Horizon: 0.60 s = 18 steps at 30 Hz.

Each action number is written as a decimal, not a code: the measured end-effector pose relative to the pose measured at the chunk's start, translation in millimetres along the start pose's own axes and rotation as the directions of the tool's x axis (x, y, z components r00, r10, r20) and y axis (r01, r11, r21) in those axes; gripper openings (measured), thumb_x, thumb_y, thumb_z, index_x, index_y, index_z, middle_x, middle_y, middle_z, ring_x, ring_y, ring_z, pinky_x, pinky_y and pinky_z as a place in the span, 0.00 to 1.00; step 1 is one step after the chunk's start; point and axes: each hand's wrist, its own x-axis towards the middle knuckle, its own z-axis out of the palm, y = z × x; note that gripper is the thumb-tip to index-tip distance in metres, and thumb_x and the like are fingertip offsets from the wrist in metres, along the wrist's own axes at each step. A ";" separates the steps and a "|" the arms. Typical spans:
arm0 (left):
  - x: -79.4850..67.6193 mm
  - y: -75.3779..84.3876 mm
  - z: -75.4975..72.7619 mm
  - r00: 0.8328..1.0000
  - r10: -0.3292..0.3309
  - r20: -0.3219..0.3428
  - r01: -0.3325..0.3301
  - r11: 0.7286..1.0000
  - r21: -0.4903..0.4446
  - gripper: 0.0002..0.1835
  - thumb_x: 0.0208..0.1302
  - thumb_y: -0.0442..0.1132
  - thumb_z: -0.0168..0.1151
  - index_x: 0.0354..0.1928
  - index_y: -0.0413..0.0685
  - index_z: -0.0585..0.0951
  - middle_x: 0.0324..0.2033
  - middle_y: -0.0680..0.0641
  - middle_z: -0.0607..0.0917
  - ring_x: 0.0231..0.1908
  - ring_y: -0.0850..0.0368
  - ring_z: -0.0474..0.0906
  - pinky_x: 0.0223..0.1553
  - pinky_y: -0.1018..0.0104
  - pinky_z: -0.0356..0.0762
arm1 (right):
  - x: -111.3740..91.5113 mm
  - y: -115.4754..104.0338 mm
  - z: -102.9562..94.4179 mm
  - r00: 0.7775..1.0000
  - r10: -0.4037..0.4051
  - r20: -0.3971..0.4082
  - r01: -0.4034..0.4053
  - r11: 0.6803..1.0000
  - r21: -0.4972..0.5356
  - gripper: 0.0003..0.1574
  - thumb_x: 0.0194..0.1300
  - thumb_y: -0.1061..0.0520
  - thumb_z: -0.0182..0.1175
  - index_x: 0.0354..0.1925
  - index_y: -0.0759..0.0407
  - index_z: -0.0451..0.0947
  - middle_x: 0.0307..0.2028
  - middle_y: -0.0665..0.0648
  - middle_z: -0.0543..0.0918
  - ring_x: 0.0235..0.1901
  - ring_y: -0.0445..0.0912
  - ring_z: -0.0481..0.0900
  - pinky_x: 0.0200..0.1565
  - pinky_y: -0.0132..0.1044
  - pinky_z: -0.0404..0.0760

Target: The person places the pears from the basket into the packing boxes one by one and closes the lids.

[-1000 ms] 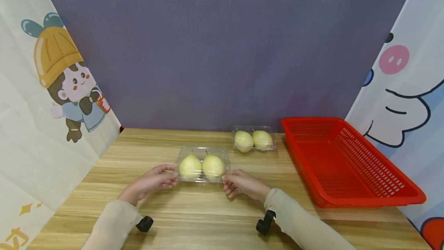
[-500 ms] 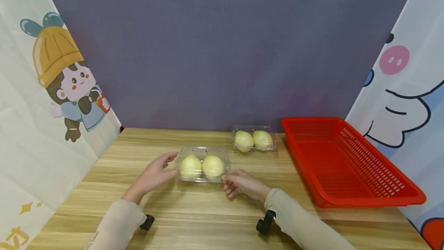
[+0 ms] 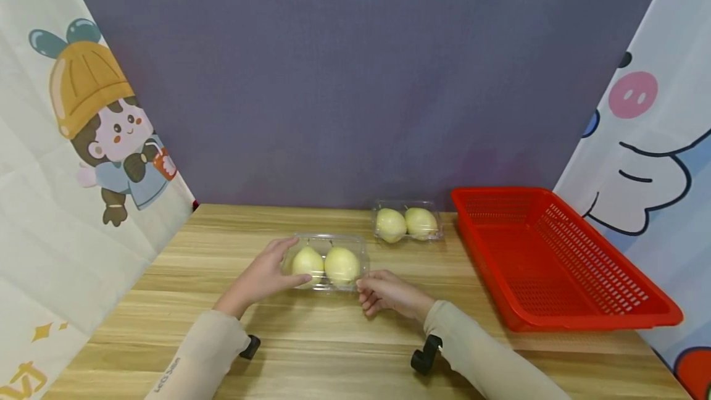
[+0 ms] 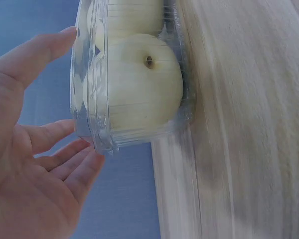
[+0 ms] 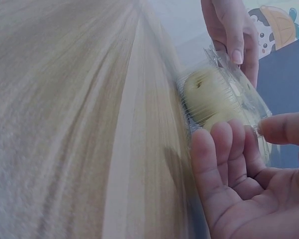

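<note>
A clear plastic clamshell box (image 3: 333, 241) holding two pale yellow pears (image 3: 341, 266) sits on the table in the head view. My left hand (image 3: 263, 275) spreads around its left end, with the thumb over the front and the fingers at the back. In the left wrist view, the fingers (image 4: 82, 172) are fairly straight beside the box's rim. At the front right corner, my right hand (image 3: 393, 295) pinches the rim between thumb and forefinger. The right wrist view shows the thumb (image 5: 284, 128) on the rim and the other fingers curled below.
Behind and to the right stands a second clear box (image 3: 428, 205) with two pears. A red perforated plastic basket (image 3: 483, 270) lies at the right of the wooden table (image 3: 333, 350). A grey cloth (image 3: 355, 79) hangs along the back, with printed curtains on both sides.
My left hand first let go of the box's front left corner and spread wide, then moved right over the box's left end. The right hand and the box have hardly moved.
</note>
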 end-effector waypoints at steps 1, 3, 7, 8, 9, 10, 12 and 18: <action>0.3 0.0 0.1 1.000 -0.001 -0.003 0.001 1.000 0.006 0.51 0.55 0.56 0.76 0.73 0.34 0.64 0.67 0.32 0.67 0.61 0.33 0.70 0.61 0.35 0.70 | 0.1 -0.2 -0.1 1.000 -0.001 0.002 0.001 1.000 0.000 0.15 0.73 0.54 0.53 0.38 0.67 0.73 0.29 0.53 0.77 0.28 0.43 0.76 0.34 0.32 0.84; 0.5 -0.2 0.3 1.000 -0.004 -0.007 0.004 1.000 0.017 0.51 0.55 0.56 0.76 0.72 0.33 0.64 0.67 0.32 0.67 0.59 0.34 0.72 0.60 0.36 0.72 | 0.2 -0.7 -0.4 1.000 -0.004 0.006 0.004 1.000 0.000 0.15 0.73 0.54 0.53 0.38 0.67 0.73 0.29 0.53 0.77 0.28 0.43 0.76 0.34 0.32 0.84; 0.3 -0.4 0.8 1.000 -0.009 -0.005 0.009 0.999 0.036 0.51 0.54 0.56 0.76 0.71 0.31 0.65 0.68 0.31 0.66 0.60 0.32 0.71 0.61 0.35 0.70 | 0.5 -1.2 -0.8 1.000 -0.005 0.013 0.005 1.000 0.003 0.15 0.73 0.54 0.53 0.38 0.66 0.73 0.30 0.53 0.77 0.29 0.43 0.76 0.34 0.32 0.84; 0.3 -0.5 1.1 1.000 -0.009 -0.001 0.009 0.999 0.042 0.52 0.54 0.56 0.76 0.71 0.31 0.65 0.69 0.31 0.65 0.62 0.32 0.69 0.63 0.35 0.68 | 0.3 -1.2 -0.7 1.000 -0.006 0.011 0.006 1.000 0.004 0.15 0.73 0.53 0.53 0.38 0.66 0.73 0.30 0.53 0.77 0.28 0.43 0.76 0.34 0.33 0.84; 0.3 -0.6 1.5 1.000 -0.008 0.004 0.008 0.999 0.048 0.52 0.54 0.56 0.77 0.71 0.30 0.65 0.69 0.31 0.64 0.63 0.31 0.67 0.64 0.35 0.67 | 0.2 -1.2 -0.4 1.000 -0.007 0.008 0.007 1.000 0.006 0.15 0.74 0.54 0.53 0.38 0.66 0.73 0.29 0.53 0.77 0.28 0.43 0.75 0.34 0.33 0.84; 0.1 -0.6 1.8 1.000 -0.006 0.009 0.005 0.998 0.057 0.52 0.54 0.56 0.77 0.71 0.30 0.65 0.69 0.31 0.64 0.65 0.31 0.66 0.65 0.35 0.65 | -0.1 -1.2 -0.2 1.000 -0.006 0.006 0.006 1.000 0.010 0.15 0.74 0.54 0.53 0.38 0.67 0.73 0.29 0.53 0.77 0.28 0.43 0.75 0.34 0.33 0.84; 0.1 -0.5 2.5 1.000 -0.008 0.015 0.007 0.998 0.066 0.52 0.53 0.55 0.77 0.71 0.30 0.65 0.70 0.31 0.64 0.67 0.31 0.63 0.67 0.36 0.62 | -0.7 -0.7 0.3 1.000 -0.009 -0.001 0.009 1.000 0.013 0.15 0.74 0.54 0.53 0.39 0.67 0.73 0.29 0.53 0.77 0.28 0.43 0.76 0.33 0.33 0.84; -0.3 -0.8 2.7 1.000 -0.013 0.019 0.012 0.998 0.062 0.52 0.54 0.55 0.77 0.71 0.31 0.65 0.70 0.32 0.64 0.67 0.32 0.62 0.67 0.37 0.62 | -2.7 -0.4 1.6 0.999 -0.025 -0.031 0.025 1.000 -0.011 0.17 0.73 0.54 0.54 0.41 0.70 0.73 0.29 0.54 0.77 0.28 0.43 0.77 0.33 0.34 0.84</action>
